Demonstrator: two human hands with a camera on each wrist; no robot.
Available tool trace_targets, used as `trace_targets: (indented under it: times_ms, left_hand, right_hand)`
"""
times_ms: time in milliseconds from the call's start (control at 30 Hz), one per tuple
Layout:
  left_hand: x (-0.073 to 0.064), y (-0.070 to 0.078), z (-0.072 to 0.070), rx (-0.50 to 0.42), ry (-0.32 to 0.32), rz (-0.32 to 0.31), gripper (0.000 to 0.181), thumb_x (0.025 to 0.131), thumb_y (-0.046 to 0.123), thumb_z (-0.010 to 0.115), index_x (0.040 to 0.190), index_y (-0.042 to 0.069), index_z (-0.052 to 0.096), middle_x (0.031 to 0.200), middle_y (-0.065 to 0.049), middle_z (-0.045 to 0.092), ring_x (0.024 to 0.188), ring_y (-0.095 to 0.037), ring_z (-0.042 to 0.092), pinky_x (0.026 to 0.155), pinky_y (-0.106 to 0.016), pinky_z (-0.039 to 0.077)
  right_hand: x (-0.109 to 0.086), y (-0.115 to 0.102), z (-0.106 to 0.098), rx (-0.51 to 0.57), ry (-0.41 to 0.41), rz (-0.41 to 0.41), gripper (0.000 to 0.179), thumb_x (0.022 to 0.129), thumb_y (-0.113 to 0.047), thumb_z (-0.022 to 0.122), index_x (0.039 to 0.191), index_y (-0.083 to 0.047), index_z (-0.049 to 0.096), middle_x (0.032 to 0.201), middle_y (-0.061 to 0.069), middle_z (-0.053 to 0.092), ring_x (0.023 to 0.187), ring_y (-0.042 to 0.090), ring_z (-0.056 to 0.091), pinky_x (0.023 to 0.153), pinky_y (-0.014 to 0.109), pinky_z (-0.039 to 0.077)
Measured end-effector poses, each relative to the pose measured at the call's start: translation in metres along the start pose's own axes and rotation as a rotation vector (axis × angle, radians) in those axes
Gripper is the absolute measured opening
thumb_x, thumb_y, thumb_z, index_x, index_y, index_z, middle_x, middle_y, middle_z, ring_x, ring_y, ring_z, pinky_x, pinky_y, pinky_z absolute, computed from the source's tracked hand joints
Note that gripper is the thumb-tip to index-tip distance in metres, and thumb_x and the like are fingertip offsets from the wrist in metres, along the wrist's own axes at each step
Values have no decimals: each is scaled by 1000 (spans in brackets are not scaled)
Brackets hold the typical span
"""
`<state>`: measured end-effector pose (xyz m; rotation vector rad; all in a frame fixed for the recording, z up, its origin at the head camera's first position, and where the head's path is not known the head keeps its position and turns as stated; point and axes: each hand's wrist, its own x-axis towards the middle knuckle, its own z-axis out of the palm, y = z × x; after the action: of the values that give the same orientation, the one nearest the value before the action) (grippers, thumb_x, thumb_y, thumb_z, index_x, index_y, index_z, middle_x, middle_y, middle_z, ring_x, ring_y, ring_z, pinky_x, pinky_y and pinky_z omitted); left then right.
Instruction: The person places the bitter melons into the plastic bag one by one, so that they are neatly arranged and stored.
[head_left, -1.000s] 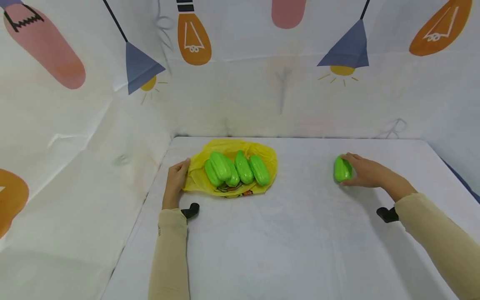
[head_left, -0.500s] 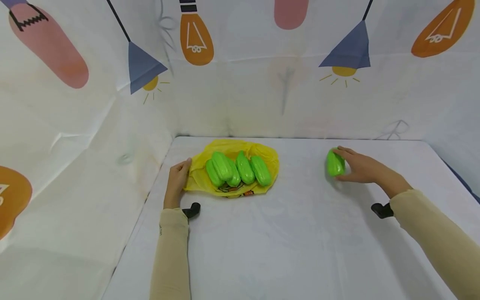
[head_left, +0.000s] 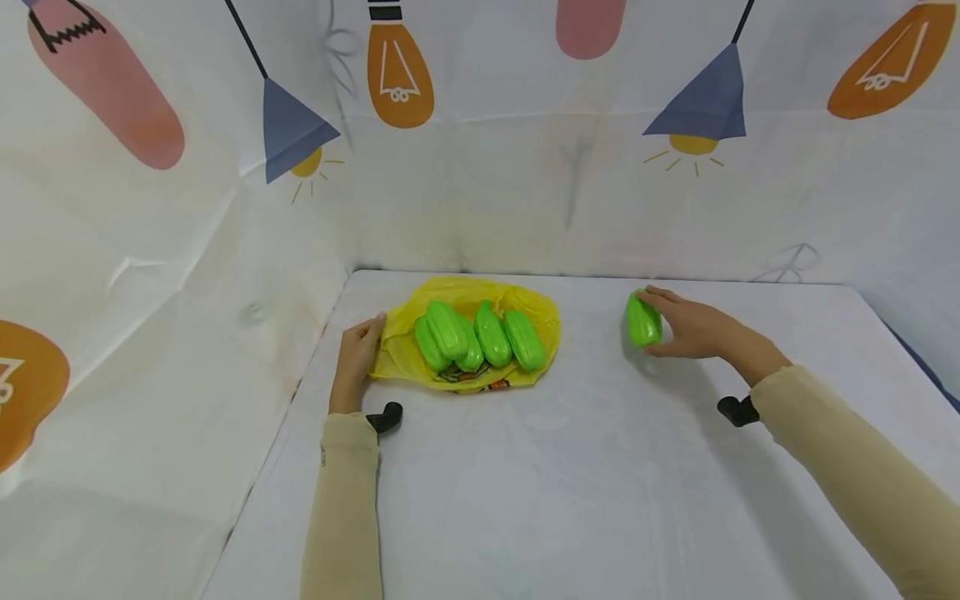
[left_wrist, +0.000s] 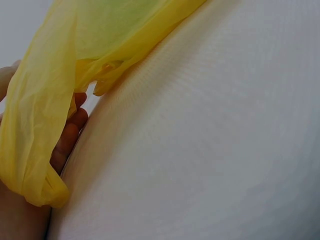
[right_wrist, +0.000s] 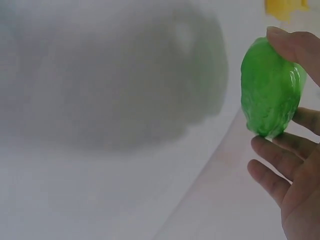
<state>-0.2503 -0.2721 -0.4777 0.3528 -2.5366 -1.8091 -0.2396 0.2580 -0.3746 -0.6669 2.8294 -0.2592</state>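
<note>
My left hand (head_left: 354, 360) holds the left edge of a yellow plastic bag (head_left: 396, 346), which lies spread at the back left of the table. In the left wrist view a fold of the bag (left_wrist: 35, 135) covers part of the fingers. Several glossy green ridged gourds (head_left: 491, 335) lie on the bag, one resting on others. To the right, my right hand (head_left: 697, 329) grips another green gourd (head_left: 641, 323) between thumb and fingers, above the white table. The right wrist view shows this gourd (right_wrist: 270, 90) with the thumb at its top and fingers below.
A white cloth-covered table (head_left: 525, 483) spreads out in front of both arms. Behind it hangs a white sheet (head_left: 510, 192) printed with lamps and bulbs, and it continues along the left side. Black camera mounts (head_left: 386, 417) stick out at the wrists.
My right hand has lifted the green gourd and carried it to the left, toward the bag. The left hand stays at the bag's edge.
</note>
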Motion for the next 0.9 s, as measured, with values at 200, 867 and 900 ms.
trace_targets:
  times_ms: [200,867,900]
  left_hand:
    - [2,2,0,-22,-10,-34,71,91,68,49,130,10,63,127,-11,61,94,-11,56,80,-21,47]
    - [0,3,1,-16,12,4,63,93,63,50,107,4,68,91,1,59,76,-10,53,68,-21,46]
    - [0,3,1,-14,13,3,63,93,63,51,108,4,68,93,0,59,77,-10,53,69,-21,46]
  right_hand:
    - [21,-23,-3,-8,-23,-15,91,83,-30,78,153,-5,25,157,27,20,125,47,50,99,62,41]
    - [92,-127,-5,-65,-101,-208,96,86,-44,73,157,-14,17,163,13,10,119,40,56,100,51,45]
    - [94,-130,-4,-66,-111,-213,96,86,-45,73,157,-14,16,164,13,9,119,39,56,100,51,45]
